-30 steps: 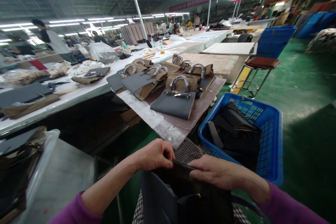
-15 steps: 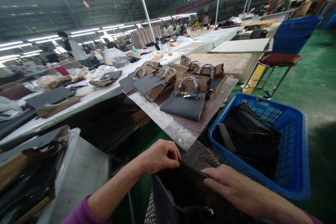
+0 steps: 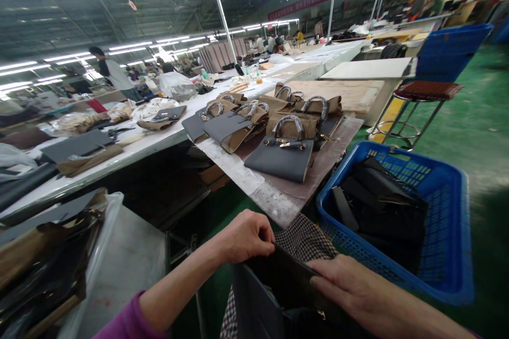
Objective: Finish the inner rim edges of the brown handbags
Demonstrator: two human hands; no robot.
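A dark grey handbag (image 3: 270, 302) rests on my lap at the bottom of the view, its top edge between my hands. My left hand (image 3: 244, 235) is closed, pinching the bag's upper left rim. My right hand (image 3: 350, 288) lies over the right side of the rim with fingers curled onto the dark leather. Just ahead on the worktable (image 3: 254, 188) lies a finished grey handbag (image 3: 280, 156) with a wrapped handle, and behind it several grey and tan handbags (image 3: 254, 116).
A blue plastic basket (image 3: 441, 222) of dark leather pieces stands at my right on the green floor. A stool (image 3: 421, 98) is beyond it. A plastic-lined bin (image 3: 59, 254) of leather sits at left. People work at the far tables.
The view has swung a little up and left. Both hands keep their hold on the bag's rim, sitting slightly lower in the picture.
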